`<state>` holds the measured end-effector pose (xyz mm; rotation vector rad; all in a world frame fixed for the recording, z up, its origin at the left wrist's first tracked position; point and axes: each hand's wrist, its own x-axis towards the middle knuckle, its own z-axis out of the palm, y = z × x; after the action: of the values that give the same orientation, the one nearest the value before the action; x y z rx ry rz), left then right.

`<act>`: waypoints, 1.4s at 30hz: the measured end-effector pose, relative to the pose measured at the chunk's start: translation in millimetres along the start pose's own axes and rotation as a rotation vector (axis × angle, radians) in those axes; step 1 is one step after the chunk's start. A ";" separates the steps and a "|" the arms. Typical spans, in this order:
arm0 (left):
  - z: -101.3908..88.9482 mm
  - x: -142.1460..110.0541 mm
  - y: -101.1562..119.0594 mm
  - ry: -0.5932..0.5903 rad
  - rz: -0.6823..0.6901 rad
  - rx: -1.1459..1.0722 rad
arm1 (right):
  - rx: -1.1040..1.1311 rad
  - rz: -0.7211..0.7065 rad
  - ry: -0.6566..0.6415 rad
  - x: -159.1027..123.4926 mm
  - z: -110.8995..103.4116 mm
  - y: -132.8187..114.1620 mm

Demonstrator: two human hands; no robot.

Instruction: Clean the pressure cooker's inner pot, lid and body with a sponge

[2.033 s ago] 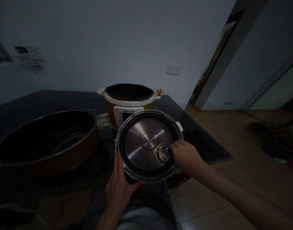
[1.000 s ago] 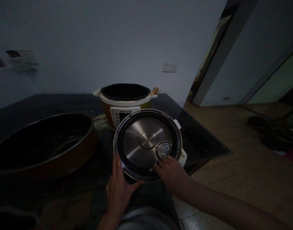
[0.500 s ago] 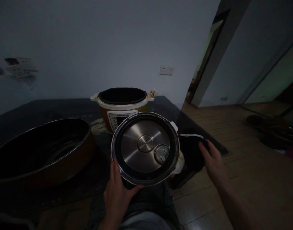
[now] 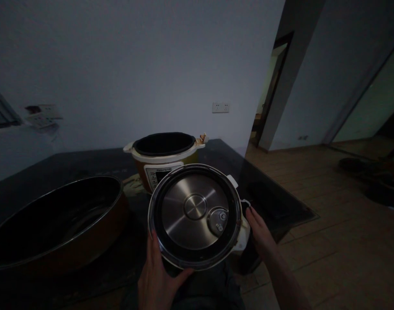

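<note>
I hold a round pressure-cooker lid (image 4: 195, 215) tilted up toward me, its shiny steel underside with a small valve facing the camera. My left hand (image 4: 160, 280) grips the lid's lower left rim from below, thumb on the rim. My right hand (image 4: 260, 232) is at the lid's right side by its white handle, fingers curled round a dark thing I cannot make out. Behind the lid the orange and white cooker base (image 4: 161, 161) stands without a lid on the dark table (image 4: 71, 165).
A large dark, brown-sided pan (image 4: 55, 224) sits on the table at the left. The table's right corner (image 4: 300, 211) juts over a wooden floor. A wall socket (image 4: 220, 107) is behind, a doorway (image 4: 271, 90) to the right, dark objects (image 4: 371, 176) on the floor far right.
My right hand left the lid's valve, swung out to the right over the table corner, then came back to the lid's right handle. The lid stayed in my left hand.
</note>
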<state>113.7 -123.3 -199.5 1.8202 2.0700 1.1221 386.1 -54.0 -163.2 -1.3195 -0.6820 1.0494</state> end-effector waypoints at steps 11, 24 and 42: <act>-11.2 -1.1 7.6 0.024 -0.125 -0.673 | 0.252 0.056 -0.275 -6.4 19.7 -7.6; -51.5 14.9 37.6 -0.068 -0.385 -1.101 | 0.151 -0.077 -0.099 -26.4 -0.8 -35.6; -21.9 85.6 58.3 -0.221 -0.283 -1.498 | -0.283 -0.792 0.157 -6.1 -45.7 -62.1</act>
<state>126.0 -56.3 -118.4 0.7689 0.7282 1.5545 437.7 -75.0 -109.6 -1.1822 -1.1343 0.2122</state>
